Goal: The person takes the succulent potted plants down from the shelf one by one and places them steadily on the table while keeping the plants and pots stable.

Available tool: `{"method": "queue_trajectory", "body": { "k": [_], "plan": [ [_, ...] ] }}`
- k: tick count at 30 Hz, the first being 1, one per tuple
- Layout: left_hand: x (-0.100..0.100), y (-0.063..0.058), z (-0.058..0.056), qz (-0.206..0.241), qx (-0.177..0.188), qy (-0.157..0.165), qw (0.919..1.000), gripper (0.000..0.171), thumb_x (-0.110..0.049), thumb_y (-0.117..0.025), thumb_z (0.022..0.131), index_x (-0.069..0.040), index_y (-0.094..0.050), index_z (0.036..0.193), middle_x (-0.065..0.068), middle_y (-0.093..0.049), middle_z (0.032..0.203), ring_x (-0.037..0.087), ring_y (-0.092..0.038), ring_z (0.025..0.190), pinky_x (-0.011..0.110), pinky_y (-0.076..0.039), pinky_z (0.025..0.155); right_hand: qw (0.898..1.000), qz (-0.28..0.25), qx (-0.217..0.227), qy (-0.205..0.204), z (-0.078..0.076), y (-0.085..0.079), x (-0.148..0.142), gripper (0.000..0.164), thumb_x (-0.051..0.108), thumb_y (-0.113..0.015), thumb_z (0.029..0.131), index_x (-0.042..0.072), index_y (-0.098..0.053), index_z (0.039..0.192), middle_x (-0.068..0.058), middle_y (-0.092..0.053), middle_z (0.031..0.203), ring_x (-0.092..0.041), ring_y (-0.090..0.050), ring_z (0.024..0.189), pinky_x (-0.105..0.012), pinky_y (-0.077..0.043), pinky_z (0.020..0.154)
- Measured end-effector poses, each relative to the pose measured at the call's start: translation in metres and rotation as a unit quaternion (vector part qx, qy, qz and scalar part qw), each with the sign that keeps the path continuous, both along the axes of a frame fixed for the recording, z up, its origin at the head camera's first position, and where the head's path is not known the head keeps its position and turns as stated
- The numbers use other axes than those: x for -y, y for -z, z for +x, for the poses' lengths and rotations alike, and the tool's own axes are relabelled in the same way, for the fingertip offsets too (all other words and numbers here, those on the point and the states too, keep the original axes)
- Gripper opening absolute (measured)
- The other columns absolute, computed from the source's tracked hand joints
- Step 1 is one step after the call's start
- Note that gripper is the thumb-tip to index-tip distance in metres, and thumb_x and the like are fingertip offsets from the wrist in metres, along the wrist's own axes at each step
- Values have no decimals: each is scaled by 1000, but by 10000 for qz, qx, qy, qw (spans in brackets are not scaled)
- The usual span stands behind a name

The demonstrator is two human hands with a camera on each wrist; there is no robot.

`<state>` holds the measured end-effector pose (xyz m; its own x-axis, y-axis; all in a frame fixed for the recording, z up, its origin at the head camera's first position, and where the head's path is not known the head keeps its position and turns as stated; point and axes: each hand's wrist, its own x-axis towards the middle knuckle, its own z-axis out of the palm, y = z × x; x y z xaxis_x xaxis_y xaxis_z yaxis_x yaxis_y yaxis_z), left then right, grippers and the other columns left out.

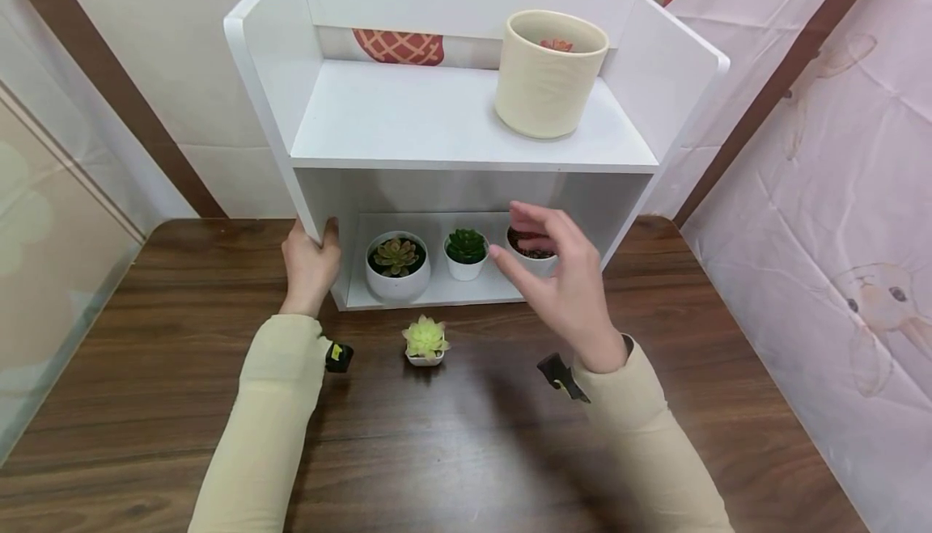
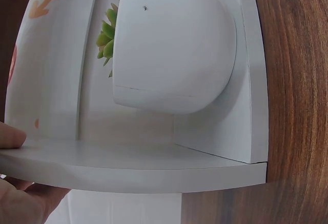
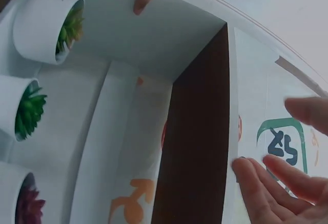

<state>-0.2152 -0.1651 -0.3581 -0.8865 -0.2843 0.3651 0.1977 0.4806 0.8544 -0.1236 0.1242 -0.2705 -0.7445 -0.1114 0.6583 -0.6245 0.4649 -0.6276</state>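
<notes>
My left hand (image 1: 311,270) grips the left side panel of a white two-tier shelf (image 1: 393,120), thumb on the inner face and fingers outside. My right hand (image 1: 575,294) is in front of the lower tier, thumb and fingers spread, holding nothing. It partly covers the rightmost white pot (image 1: 537,264), whose dark red succulent (image 3: 29,206) shows in the right wrist view. Beside that pot stand a small white pot with a dark green succulent (image 1: 466,246) and a larger round white pot (image 1: 396,284) with a brownish-green succulent.
On the upper tier, a large cream pot (image 1: 546,84) stands toward the right with a bit of red plant inside. A small yellow-green succulent (image 1: 425,339) in a white pot sits before the shelf on the dark wooden table (image 1: 437,452). Printed cloth hangs behind.
</notes>
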Motion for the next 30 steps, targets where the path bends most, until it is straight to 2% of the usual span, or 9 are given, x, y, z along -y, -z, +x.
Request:
{"method": "queue_trajectory", "body": {
  "k": [4, 8, 14, 21, 24, 30],
  "plan": [
    [0, 0, 0, -13, 2, -21, 10000, 38, -11, -50, 96, 9, -51, 129, 31, -56, 127, 45, -54, 117, 58, -43, 97, 9981, -488, -338, 141, -6, -9, 0, 44, 11, -76, 81, 0, -61, 121, -12, -64, 112, -19, -63, 101, -30, -53, 84],
    [1, 1, -1, -34, -14, -13, 10000, 38, -11, -50, 97, 9, -50, 129, 32, -56, 127, 46, -54, 117, 59, -44, 96, 9943, -831, -576, 333, -15, -16, -1, 45, 8, -76, 80, -2, -61, 121, -16, -63, 111, -25, -63, 103, -31, -53, 84],
    [1, 2, -1, -41, -60, -17, 10000, 38, -11, -50, 97, 10, -50, 128, 32, -56, 126, 46, -55, 117, 59, -44, 95, 9914, -960, -682, 580, -29, -26, -4, 47, 10, -75, 81, -5, -58, 123, -17, -62, 115, -21, -61, 106, -30, -52, 86],
    [0, 1, 1, -3, -38, -5, 10000, 39, -11, -50, 97, 10, -50, 129, 33, -56, 126, 47, -54, 117, 60, -43, 96, 9827, -1171, -866, 1141, -44, -32, -4, 55, 16, -77, 79, -3, -56, 126, -13, -58, 123, -17, -55, 112, -30, -48, 92],
    [0, 1, 1, 24, -42, 1, 10000, 39, -10, -50, 96, 10, -50, 129, 33, -55, 126, 47, -54, 117, 60, -43, 96, 9807, -1194, -799, 1328, -51, -35, -4, 61, 18, -79, 77, -2, -54, 128, -13, -55, 126, -16, -53, 116, -27, -45, 96],
    [0, 0, 1, 14, -32, -31, 10000, 38, -10, -51, 96, 10, -50, 129, 33, -56, 126, 46, -55, 117, 59, -43, 96, 9799, -1314, -248, 1484, -59, -39, -6, 78, 20, -83, 73, 0, -44, 138, -13, -45, 137, -17, -45, 126, -20, -37, 105]
  ]
}}
